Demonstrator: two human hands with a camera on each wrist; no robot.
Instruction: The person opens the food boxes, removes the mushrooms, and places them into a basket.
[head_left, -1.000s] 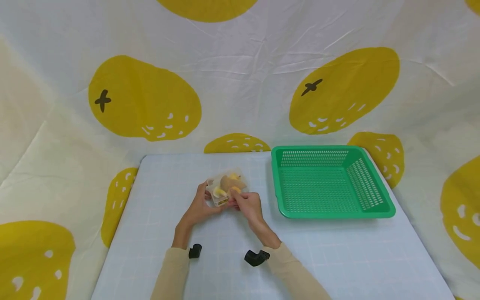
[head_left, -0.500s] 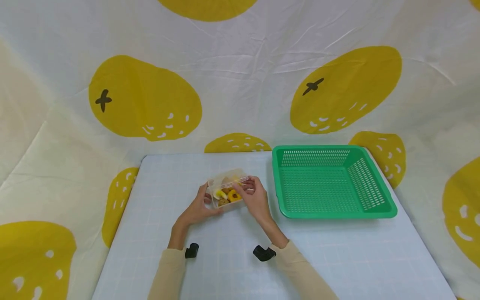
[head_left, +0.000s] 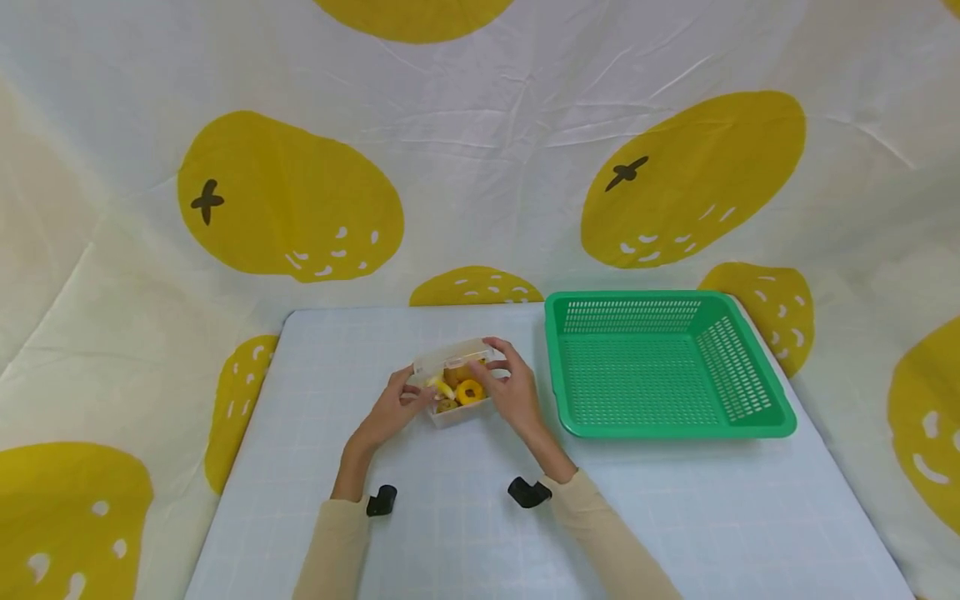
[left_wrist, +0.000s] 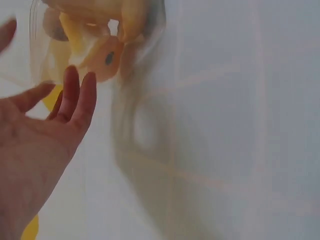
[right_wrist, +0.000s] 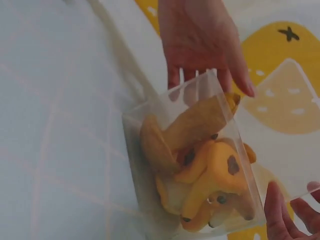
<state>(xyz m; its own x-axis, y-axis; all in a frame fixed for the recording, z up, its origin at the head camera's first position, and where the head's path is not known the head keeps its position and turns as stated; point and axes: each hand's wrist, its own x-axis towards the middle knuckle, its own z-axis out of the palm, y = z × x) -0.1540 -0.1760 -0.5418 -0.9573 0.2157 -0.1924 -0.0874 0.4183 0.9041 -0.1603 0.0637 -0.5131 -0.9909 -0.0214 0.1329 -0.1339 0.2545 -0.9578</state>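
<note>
Beige long sleeves (head_left: 337, 542), a black wrist camera (head_left: 528, 492) on each.

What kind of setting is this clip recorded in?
Probably a staged tabletop recording booth, not a real kitchen: a lemon-print cloth backdrop drapes round a pale gridded table, which holds only a green basket and a clear box of toy food.
</note>
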